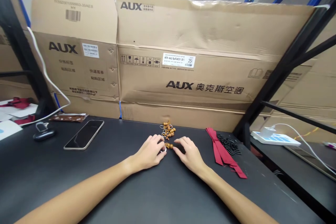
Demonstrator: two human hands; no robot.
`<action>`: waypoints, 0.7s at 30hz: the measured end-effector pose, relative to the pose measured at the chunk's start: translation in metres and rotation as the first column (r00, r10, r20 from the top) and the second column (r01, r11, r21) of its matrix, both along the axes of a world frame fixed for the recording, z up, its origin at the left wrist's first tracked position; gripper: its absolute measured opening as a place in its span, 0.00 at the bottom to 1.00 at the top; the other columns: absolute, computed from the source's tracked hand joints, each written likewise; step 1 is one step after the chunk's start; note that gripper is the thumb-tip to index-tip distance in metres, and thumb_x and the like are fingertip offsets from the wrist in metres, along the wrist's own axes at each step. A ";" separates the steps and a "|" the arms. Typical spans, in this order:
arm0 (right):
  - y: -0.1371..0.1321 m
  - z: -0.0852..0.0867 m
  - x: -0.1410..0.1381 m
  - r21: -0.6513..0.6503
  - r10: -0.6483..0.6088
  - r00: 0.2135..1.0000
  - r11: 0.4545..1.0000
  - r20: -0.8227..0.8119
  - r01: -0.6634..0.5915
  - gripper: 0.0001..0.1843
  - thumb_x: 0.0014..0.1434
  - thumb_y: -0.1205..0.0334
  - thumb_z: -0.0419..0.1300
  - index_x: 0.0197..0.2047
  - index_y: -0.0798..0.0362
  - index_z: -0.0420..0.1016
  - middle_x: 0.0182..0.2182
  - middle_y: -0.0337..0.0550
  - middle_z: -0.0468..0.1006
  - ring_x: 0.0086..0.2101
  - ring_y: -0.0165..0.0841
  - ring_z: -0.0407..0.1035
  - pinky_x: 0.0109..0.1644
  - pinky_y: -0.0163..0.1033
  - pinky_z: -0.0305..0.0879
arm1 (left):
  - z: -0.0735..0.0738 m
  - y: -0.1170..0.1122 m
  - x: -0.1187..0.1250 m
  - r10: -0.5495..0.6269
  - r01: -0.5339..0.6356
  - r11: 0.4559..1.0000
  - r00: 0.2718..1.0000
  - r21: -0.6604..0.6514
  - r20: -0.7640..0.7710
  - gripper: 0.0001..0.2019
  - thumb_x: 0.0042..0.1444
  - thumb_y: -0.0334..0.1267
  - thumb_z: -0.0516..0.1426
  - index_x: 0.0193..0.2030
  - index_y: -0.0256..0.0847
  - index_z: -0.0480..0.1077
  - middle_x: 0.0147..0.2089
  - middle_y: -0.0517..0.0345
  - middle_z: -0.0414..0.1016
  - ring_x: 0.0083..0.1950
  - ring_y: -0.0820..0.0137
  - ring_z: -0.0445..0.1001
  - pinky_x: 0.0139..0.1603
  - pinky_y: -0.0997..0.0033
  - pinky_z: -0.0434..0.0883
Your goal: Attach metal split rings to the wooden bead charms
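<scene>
Near the middle of the black table, a small brown gourd-shaped keychain point(169, 146) lies between my two hands. My left hand point(149, 151) is at its left end, with fingers curled and closed on the keychain's light-coloured ring. From the other side my right hand point(189, 152) comes close, thumb and fingers apart, the thumb tip beside the gourd's right end; whether it touches cannot be made out. Just beyond my hands sits a small pile of similar gourd keychains point(168, 131) with metal rings.
Red ribbon strips point(222, 150) and a heap of black clips or rings point(229, 144) lie to the right. Leftward are a phone point(84, 135), a dark earbud-like case point(44, 134) and a brown packet point(69, 117). Cardboard point(204, 73) walls off the back; a black frame post point(278, 63) stands right.
</scene>
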State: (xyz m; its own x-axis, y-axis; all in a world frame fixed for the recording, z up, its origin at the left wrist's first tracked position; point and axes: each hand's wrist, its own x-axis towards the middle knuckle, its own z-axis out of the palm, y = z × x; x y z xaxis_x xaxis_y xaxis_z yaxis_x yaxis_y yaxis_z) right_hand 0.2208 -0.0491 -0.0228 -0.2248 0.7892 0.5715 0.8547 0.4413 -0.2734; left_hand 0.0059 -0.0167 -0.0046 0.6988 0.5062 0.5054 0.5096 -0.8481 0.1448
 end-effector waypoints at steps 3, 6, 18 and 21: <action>-0.001 0.000 0.000 -0.028 0.023 1.000 0.999 0.003 -0.022 0.09 0.62 0.59 0.54 0.33 0.51 0.70 0.31 0.42 0.73 0.34 0.36 0.66 0.40 0.40 0.62 | 0.000 0.000 0.000 0.040 -0.040 0.999 0.999 -0.006 -0.004 0.06 0.58 0.38 0.56 0.33 0.39 0.66 0.39 0.54 0.67 0.40 0.65 0.67 0.42 0.64 0.64; -0.003 0.002 -0.002 -0.093 0.095 0.994 0.992 0.047 -0.090 0.13 0.63 0.58 0.52 0.29 0.51 0.71 0.27 0.41 0.72 0.32 0.34 0.66 0.39 0.40 0.61 | -0.001 0.000 0.000 0.008 -0.010 1.000 0.997 -0.021 -0.072 0.08 0.60 0.39 0.54 0.31 0.40 0.68 0.34 0.56 0.68 0.38 0.66 0.68 0.42 0.65 0.64; 0.014 -0.001 0.014 -0.321 -0.019 0.981 0.944 0.194 0.082 0.28 0.64 0.42 0.45 0.62 0.46 0.63 0.63 0.45 0.61 0.62 0.43 0.53 0.63 0.52 0.50 | -0.006 0.031 -0.014 -0.095 0.068 0.983 0.983 -0.168 -0.160 0.23 0.63 0.52 0.48 0.60 0.45 0.65 0.64 0.52 0.63 0.65 0.60 0.61 0.65 0.60 0.57; 0.015 -0.002 0.018 -0.364 -0.007 0.978 0.927 0.208 0.084 0.33 0.63 0.38 0.43 0.64 0.47 0.60 0.65 0.45 0.56 0.64 0.42 0.47 0.66 0.52 0.44 | -0.003 0.036 -0.019 -0.033 -0.001 0.982 0.984 -0.189 -0.178 0.27 0.63 0.55 0.47 0.62 0.42 0.64 0.65 0.49 0.61 0.66 0.60 0.59 0.66 0.59 0.55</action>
